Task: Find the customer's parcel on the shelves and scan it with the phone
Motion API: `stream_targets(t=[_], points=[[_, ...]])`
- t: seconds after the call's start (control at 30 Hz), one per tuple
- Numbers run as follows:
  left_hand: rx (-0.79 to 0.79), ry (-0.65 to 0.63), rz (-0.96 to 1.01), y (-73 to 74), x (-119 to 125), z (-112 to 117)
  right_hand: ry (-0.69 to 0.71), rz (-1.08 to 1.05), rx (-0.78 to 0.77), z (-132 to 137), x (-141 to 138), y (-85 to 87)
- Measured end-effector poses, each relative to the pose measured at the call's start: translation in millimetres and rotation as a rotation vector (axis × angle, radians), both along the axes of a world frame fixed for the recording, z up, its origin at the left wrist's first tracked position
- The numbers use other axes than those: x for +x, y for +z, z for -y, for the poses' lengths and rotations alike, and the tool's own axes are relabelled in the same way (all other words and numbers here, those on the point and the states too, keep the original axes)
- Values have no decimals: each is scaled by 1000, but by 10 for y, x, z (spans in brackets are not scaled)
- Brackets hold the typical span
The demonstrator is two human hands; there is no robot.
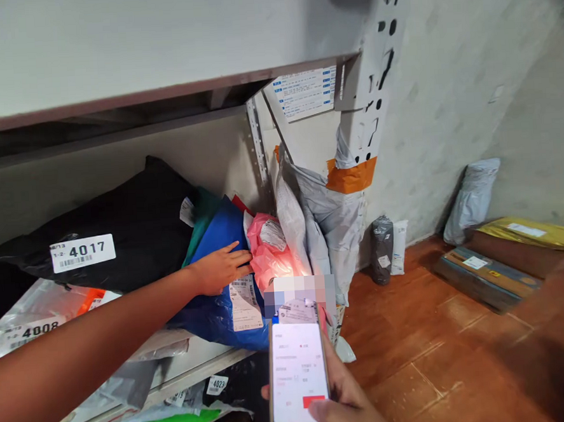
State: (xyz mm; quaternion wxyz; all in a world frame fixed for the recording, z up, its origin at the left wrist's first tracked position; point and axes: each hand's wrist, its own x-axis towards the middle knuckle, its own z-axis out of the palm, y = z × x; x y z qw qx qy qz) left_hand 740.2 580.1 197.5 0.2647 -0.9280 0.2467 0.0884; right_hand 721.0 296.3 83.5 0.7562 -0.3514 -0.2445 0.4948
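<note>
My left hand (221,267) reaches across the shelf and lies with fingers stretched over a blue plastic parcel bag (207,317), its fingertips at the edge of a pink parcel bag (268,253). A white label is stuck on the blue bag below the hand. My right hand (343,392) grips a smartphone (299,375) in front of the shelf, with the thumb on a red button on the lit screen. Light falls on the pink bag just above the phone. A blurred patch covers the phone's top.
A black parcel (120,227) labelled 4017 and a clear bag (12,329) labelled 4008 lie to the left. Grey bags (331,227) hang by the taped shelf post (366,110). Boxes (486,275) and wrapped parcels stand on the red tiled floor (404,337). More parcels fill the lower shelf.
</note>
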Motion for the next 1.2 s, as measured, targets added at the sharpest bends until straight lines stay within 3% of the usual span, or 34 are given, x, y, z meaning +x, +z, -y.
stream_targets(t=[0.2,0.3,0.47,0.63,0.7,0.83,1.03,1.1,1.2], points=[[-5,-7,-6,20,-1,9,-100,9,162,150,156,-106],[-131,66,-68,46,-9,20,-118,-5,202,184,169,-131],[-588,547,-89,42,92,0,-99,-120,238,152,181,-204],[-718,950,80,-113,353,55,-75,-246,295,-98,217,-424],[-749,1045,121,-182,425,125,-59,-208,295,-234,227,-511],[-716,1028,218,-196,396,236,-78,-74,273,-455,264,-589],[-564,1008,342,-80,-77,375,-128,-82,242,-573,399,-641],[-530,1029,415,-177,-210,533,-130,-84,212,-557,440,-692],[-573,1044,482,-461,-257,822,-115,-86,179,-492,508,-777]])
